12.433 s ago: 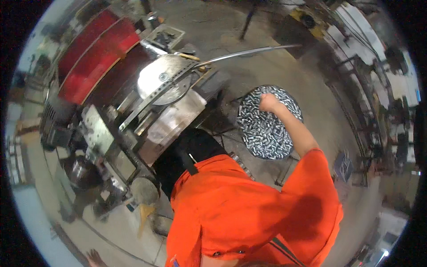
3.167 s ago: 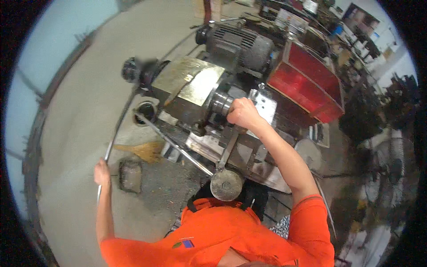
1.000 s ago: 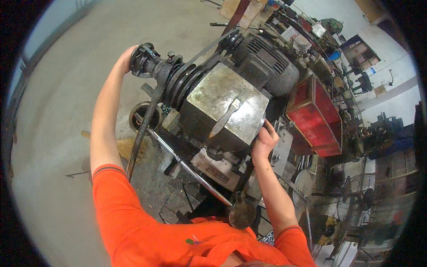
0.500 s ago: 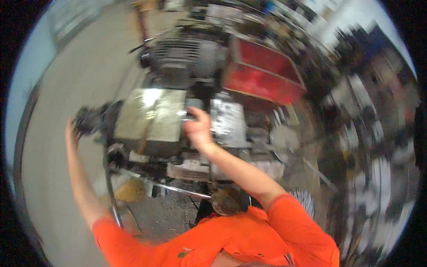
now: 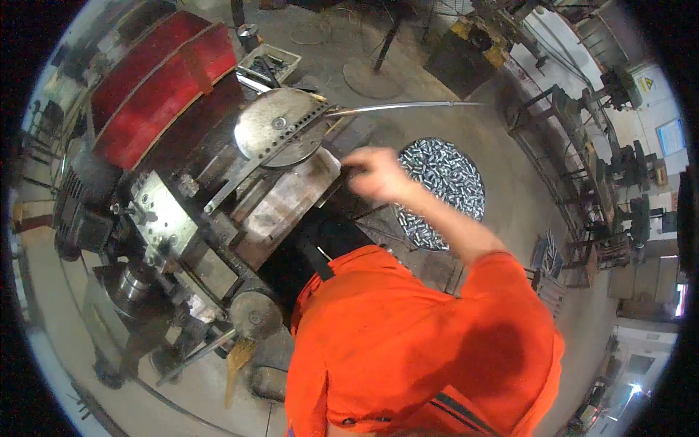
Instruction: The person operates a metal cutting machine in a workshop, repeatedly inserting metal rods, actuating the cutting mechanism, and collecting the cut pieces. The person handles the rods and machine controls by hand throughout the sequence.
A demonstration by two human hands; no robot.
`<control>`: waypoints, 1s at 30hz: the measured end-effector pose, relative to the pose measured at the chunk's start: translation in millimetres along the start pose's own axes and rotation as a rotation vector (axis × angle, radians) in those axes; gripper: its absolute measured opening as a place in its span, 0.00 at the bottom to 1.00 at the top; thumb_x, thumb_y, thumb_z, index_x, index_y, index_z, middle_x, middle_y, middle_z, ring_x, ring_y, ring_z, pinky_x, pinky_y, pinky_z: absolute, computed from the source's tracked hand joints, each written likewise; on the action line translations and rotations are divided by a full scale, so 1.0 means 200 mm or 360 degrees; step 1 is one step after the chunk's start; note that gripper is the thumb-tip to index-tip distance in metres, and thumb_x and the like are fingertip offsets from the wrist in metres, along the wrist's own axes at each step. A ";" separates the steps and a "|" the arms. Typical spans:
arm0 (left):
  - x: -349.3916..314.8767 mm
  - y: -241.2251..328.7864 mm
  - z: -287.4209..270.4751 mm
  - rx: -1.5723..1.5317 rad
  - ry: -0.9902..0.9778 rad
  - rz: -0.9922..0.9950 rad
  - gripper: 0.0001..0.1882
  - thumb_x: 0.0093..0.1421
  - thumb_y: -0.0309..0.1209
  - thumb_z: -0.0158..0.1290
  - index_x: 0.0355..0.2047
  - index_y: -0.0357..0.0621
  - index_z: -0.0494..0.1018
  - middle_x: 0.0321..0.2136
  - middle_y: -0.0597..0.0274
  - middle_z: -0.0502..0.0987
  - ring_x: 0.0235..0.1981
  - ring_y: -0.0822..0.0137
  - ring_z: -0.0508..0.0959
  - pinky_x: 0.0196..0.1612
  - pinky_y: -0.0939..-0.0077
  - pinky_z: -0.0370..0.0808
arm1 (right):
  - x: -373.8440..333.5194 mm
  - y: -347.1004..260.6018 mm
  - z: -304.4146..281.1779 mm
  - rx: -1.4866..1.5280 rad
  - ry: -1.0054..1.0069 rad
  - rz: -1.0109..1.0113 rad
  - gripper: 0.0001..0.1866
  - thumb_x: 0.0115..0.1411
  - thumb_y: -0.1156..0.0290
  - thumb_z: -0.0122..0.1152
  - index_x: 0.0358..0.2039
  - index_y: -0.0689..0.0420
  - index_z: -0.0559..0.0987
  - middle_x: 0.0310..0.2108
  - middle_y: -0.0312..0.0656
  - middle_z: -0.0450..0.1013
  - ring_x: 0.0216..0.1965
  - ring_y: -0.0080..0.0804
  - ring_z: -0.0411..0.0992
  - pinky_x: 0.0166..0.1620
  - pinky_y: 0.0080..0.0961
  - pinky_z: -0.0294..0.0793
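Note:
My right hand [image 5: 375, 175] is smeared by motion, its fingers bent toward a flat worn metal tray [image 5: 287, 200] on the machine. Whether it holds anything is hidden. Just to its right stands a round container full of small shiny metal cylinders [image 5: 444, 189], with my forearm passing over its near part. My left hand is out of view. Beyond the tray sits a round metal disc [image 5: 280, 127] with a perforated flat bar [image 5: 269, 153] lying across it.
A long metal lever [image 5: 408, 107] sticks out to the right past the disc. A red open box [image 5: 156, 87] stands at the far left. A small tray of metal parts [image 5: 269, 65] lies behind the disc. Machines on stands [image 5: 575, 153] line the right side.
The view has swung to the right. My right hand has left the machine's plates and is now beside the container of cylinders. My left hand, earlier at a dark part at left, has gone from view.

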State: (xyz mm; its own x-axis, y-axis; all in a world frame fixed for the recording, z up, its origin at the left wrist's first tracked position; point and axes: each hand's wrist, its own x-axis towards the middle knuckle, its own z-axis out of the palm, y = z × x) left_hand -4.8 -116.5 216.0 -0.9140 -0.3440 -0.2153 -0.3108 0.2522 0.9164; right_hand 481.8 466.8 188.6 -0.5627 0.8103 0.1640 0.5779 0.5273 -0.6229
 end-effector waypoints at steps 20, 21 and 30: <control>-0.06 0.19 0.05 0.0676 -0.0757 0.0443 0.24 0.56 0.44 0.49 0.45 0.36 0.66 0.30 0.56 0.74 0.26 0.69 0.75 0.28 0.77 0.72 | -0.19 1.15 0.08 -0.0875 -0.0495 0.0943 0.20 0.46 0.62 0.53 0.37 0.63 0.73 0.38 0.53 0.72 0.41 0.48 0.70 0.45 0.37 0.69; -0.06 0.18 0.01 0.0736 -0.0750 0.0434 0.24 0.57 0.42 0.49 0.47 0.38 0.66 0.30 0.58 0.75 0.26 0.69 0.75 0.28 0.78 0.71 | -0.17 1.14 0.08 -0.0784 -0.0450 0.1053 0.22 0.45 0.62 0.53 0.38 0.63 0.73 0.37 0.54 0.72 0.41 0.50 0.70 0.45 0.38 0.69; -0.26 -0.15 -0.10 0.0866 -0.0670 0.0241 0.22 0.58 0.41 0.46 0.46 0.35 0.66 0.27 0.57 0.75 0.22 0.73 0.74 0.22 0.82 0.67 | 0.01 0.57 -0.09 0.0961 -0.0109 0.0408 0.15 0.41 0.84 0.50 0.32 0.65 0.79 0.38 0.47 0.73 0.36 0.30 0.72 0.38 0.20 0.71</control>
State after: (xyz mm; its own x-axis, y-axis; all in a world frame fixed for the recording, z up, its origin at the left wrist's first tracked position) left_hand 58.1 -124.6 207.9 -0.9466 0.0822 -0.3118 -0.1582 0.7240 0.6714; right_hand 557.3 533.8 131.1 -0.4990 0.8626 -0.0832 0.2763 0.0674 -0.9587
